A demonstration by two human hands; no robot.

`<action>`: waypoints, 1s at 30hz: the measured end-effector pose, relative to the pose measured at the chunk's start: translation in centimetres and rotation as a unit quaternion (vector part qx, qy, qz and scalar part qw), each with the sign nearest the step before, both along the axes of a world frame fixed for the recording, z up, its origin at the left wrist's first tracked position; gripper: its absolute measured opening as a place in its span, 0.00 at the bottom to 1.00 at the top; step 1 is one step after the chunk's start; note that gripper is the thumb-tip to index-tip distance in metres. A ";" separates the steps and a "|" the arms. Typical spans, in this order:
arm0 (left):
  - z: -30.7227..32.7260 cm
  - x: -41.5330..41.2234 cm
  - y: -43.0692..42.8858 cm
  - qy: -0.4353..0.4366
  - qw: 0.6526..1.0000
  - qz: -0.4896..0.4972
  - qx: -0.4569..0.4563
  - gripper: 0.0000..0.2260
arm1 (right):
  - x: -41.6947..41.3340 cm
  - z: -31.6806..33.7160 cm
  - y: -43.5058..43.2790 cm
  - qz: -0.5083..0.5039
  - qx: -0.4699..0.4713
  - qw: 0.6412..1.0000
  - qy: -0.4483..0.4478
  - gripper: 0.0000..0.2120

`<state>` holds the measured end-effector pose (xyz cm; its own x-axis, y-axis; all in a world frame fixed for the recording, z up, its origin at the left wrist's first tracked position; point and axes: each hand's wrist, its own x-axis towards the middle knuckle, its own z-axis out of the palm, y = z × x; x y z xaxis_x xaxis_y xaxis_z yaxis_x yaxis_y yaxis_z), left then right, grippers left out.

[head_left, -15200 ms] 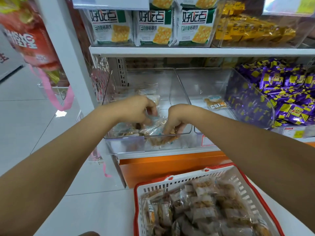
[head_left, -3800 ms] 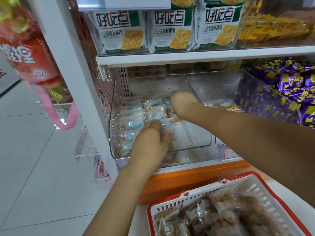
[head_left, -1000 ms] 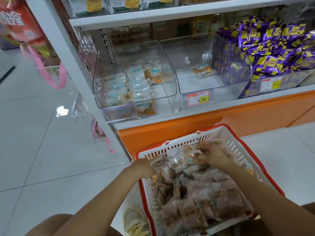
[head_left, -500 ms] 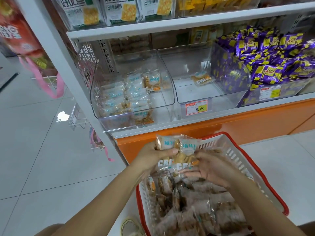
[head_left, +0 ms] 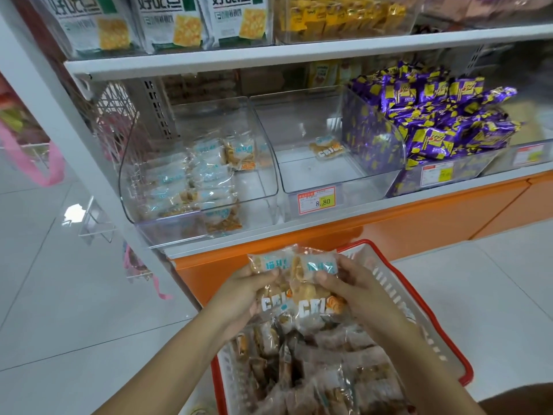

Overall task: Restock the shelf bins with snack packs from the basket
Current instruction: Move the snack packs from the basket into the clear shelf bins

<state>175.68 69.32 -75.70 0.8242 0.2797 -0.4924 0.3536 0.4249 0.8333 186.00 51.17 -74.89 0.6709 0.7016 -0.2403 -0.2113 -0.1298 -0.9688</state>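
Two clear snack packs (head_left: 299, 283) with blue print are held side by side above the basket. My left hand (head_left: 242, 295) grips the left pack and my right hand (head_left: 356, 292) grips the right one. Below them stands the white basket with a red rim (head_left: 419, 322), filled with several more packs. On the lower shelf, the left clear bin (head_left: 263, 151) holds several stacked packs along its left side. The middle clear bin (head_left: 338, 178) holds a single pack (head_left: 327, 148) at its back.
A bin of purple and yellow packs (head_left: 434, 127) sits to the right. A price tag (head_left: 316, 200) reads 8.80. Cracker boxes (head_left: 176, 22) stand on the upper shelf. The white shelf post (head_left: 74, 127) rises at left, beside white floor tiles (head_left: 59, 295). An orange base panel (head_left: 419, 226) lies below the shelf.
Both hands went from digging in the basket to lifting two packs out of it. The packs are now held a little higher, and the view has tilted up toward the shelf.
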 end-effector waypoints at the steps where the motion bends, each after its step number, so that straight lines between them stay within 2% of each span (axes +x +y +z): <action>1: 0.2 0.0 -0.2 -0.003 1.000 -0.013 -0.011 0.24 | -0.2 0.0 0.0 0.005 0.009 1.000 -0.006 0.18; 3: 1.2 0.1 -0.9 -0.015 0.998 -0.053 -0.024 0.23 | -0.8 0.3 0.3 0.008 0.014 0.999 -0.034 0.17; 9: 2.2 0.2 -1.4 -0.083 0.992 -0.092 0.008 0.36 | -1.7 1.8 1.3 0.002 0.025 0.992 -0.123 0.16; 10: 2.3 0.2 -1.4 -0.086 0.989 -0.113 0.030 0.35 | -1.7 2.0 1.4 -0.003 0.021 0.991 -0.131 0.15; 12: 2.9 0.4 -1.4 -0.080 0.983 -0.134 0.096 0.23 | -1.5 2.4 1.7 -0.012 0.000 0.988 -0.153 0.14; 13: 3.0 0.6 -1.2 -0.078 0.980 -0.137 0.123 0.17 | -1.3 2.7 1.8 -0.018 -0.028 0.983 -0.179 0.16; 14: 3.2 0.7 -1.0 -0.083 0.975 -0.142 0.152 0.16 | -0.8 3.0 1.8 -0.022 -0.064 0.974 -0.215 0.20; 16: 4.1 0.8 -0.5 -0.095 0.960 -0.147 0.220 0.19 | 0.4 4.2 1.9 -0.005 -0.137 0.944 -0.298 0.32; 18: 5.5 0.8 0.5 -0.110 0.944 -0.133 0.280 0.22 | 1.6 6.4 2.4 0.089 -0.187 0.903 -0.376 0.45; 19: 6.3 0.7 1.0 -0.120 0.939 -0.122 0.299 0.24 | 2.2 7.8 3.0 0.151 -0.203 0.883 -0.396 0.48; 21: 7.5 0.6 2.1 -0.126 0.924 -0.097 0.347 0.28 | 3.2 10.2 4.6 0.245 -0.217 0.851 -0.412 0.43; 23: 8.5 0.3 3.1 -0.129 0.909 -0.063 0.392 0.31 | 3.8 12.3 6.5 0.277 -0.238 0.801 -0.474 0.34; 25: 9.5 0.1 3.9 -0.143 0.889 -0.035 0.434 0.31 | 4.2 14.7 8.4 0.302 -0.253 0.756 -0.524 0.32; 28: 11.0 0.1 5.2 -0.150 0.836 0.007 0.528 0.31 | 3.7 17.7 11.1 0.338 -0.227 0.759 -0.508 0.38; 30: 11.3 0.3 6.1 -0.155 0.821 0.028 0.550 0.33 | 3.4 18.2 13.2 0.355 -0.232 0.727 -0.540 0.39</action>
<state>175.94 75.37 -64.37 0.8333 0.4557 0.3129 0.0581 -0.6351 0.7702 189.35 64.38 -56.69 0.1522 0.9747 -0.1639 0.9194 -0.2005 -0.3383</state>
